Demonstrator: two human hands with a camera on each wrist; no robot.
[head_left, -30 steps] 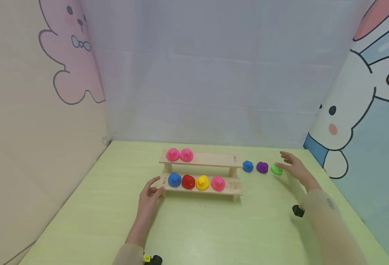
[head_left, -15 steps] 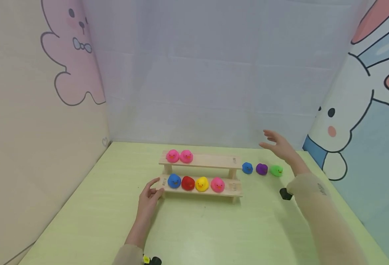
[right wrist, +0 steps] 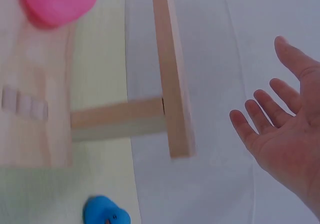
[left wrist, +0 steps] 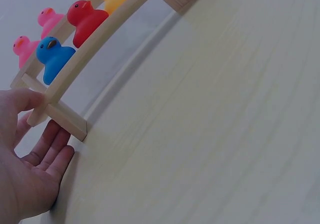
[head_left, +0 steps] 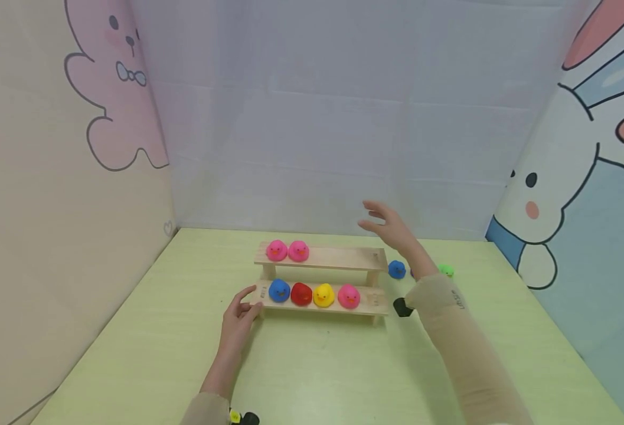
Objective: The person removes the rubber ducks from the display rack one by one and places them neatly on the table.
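currently, left hand (head_left: 238, 314) grips wooden stand (head_left: 340, 257); right hand (head_left: 391, 228) hovers apart.

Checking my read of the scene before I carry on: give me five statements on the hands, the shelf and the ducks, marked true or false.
1. The left hand grips the left end of the two-tier, light-wood shelf. True.
2. The right hand holds a duck. False: it holds nothing, its fingers apart from the shelf.
3. Two round pink toy ducks sit on the upper tier. True.
4. On the lower tier, the yellow duck stands between blue and red. False: the red toy duck stands between blue and yellow.
5. A small blue toy duck sits on the pale green table. True.
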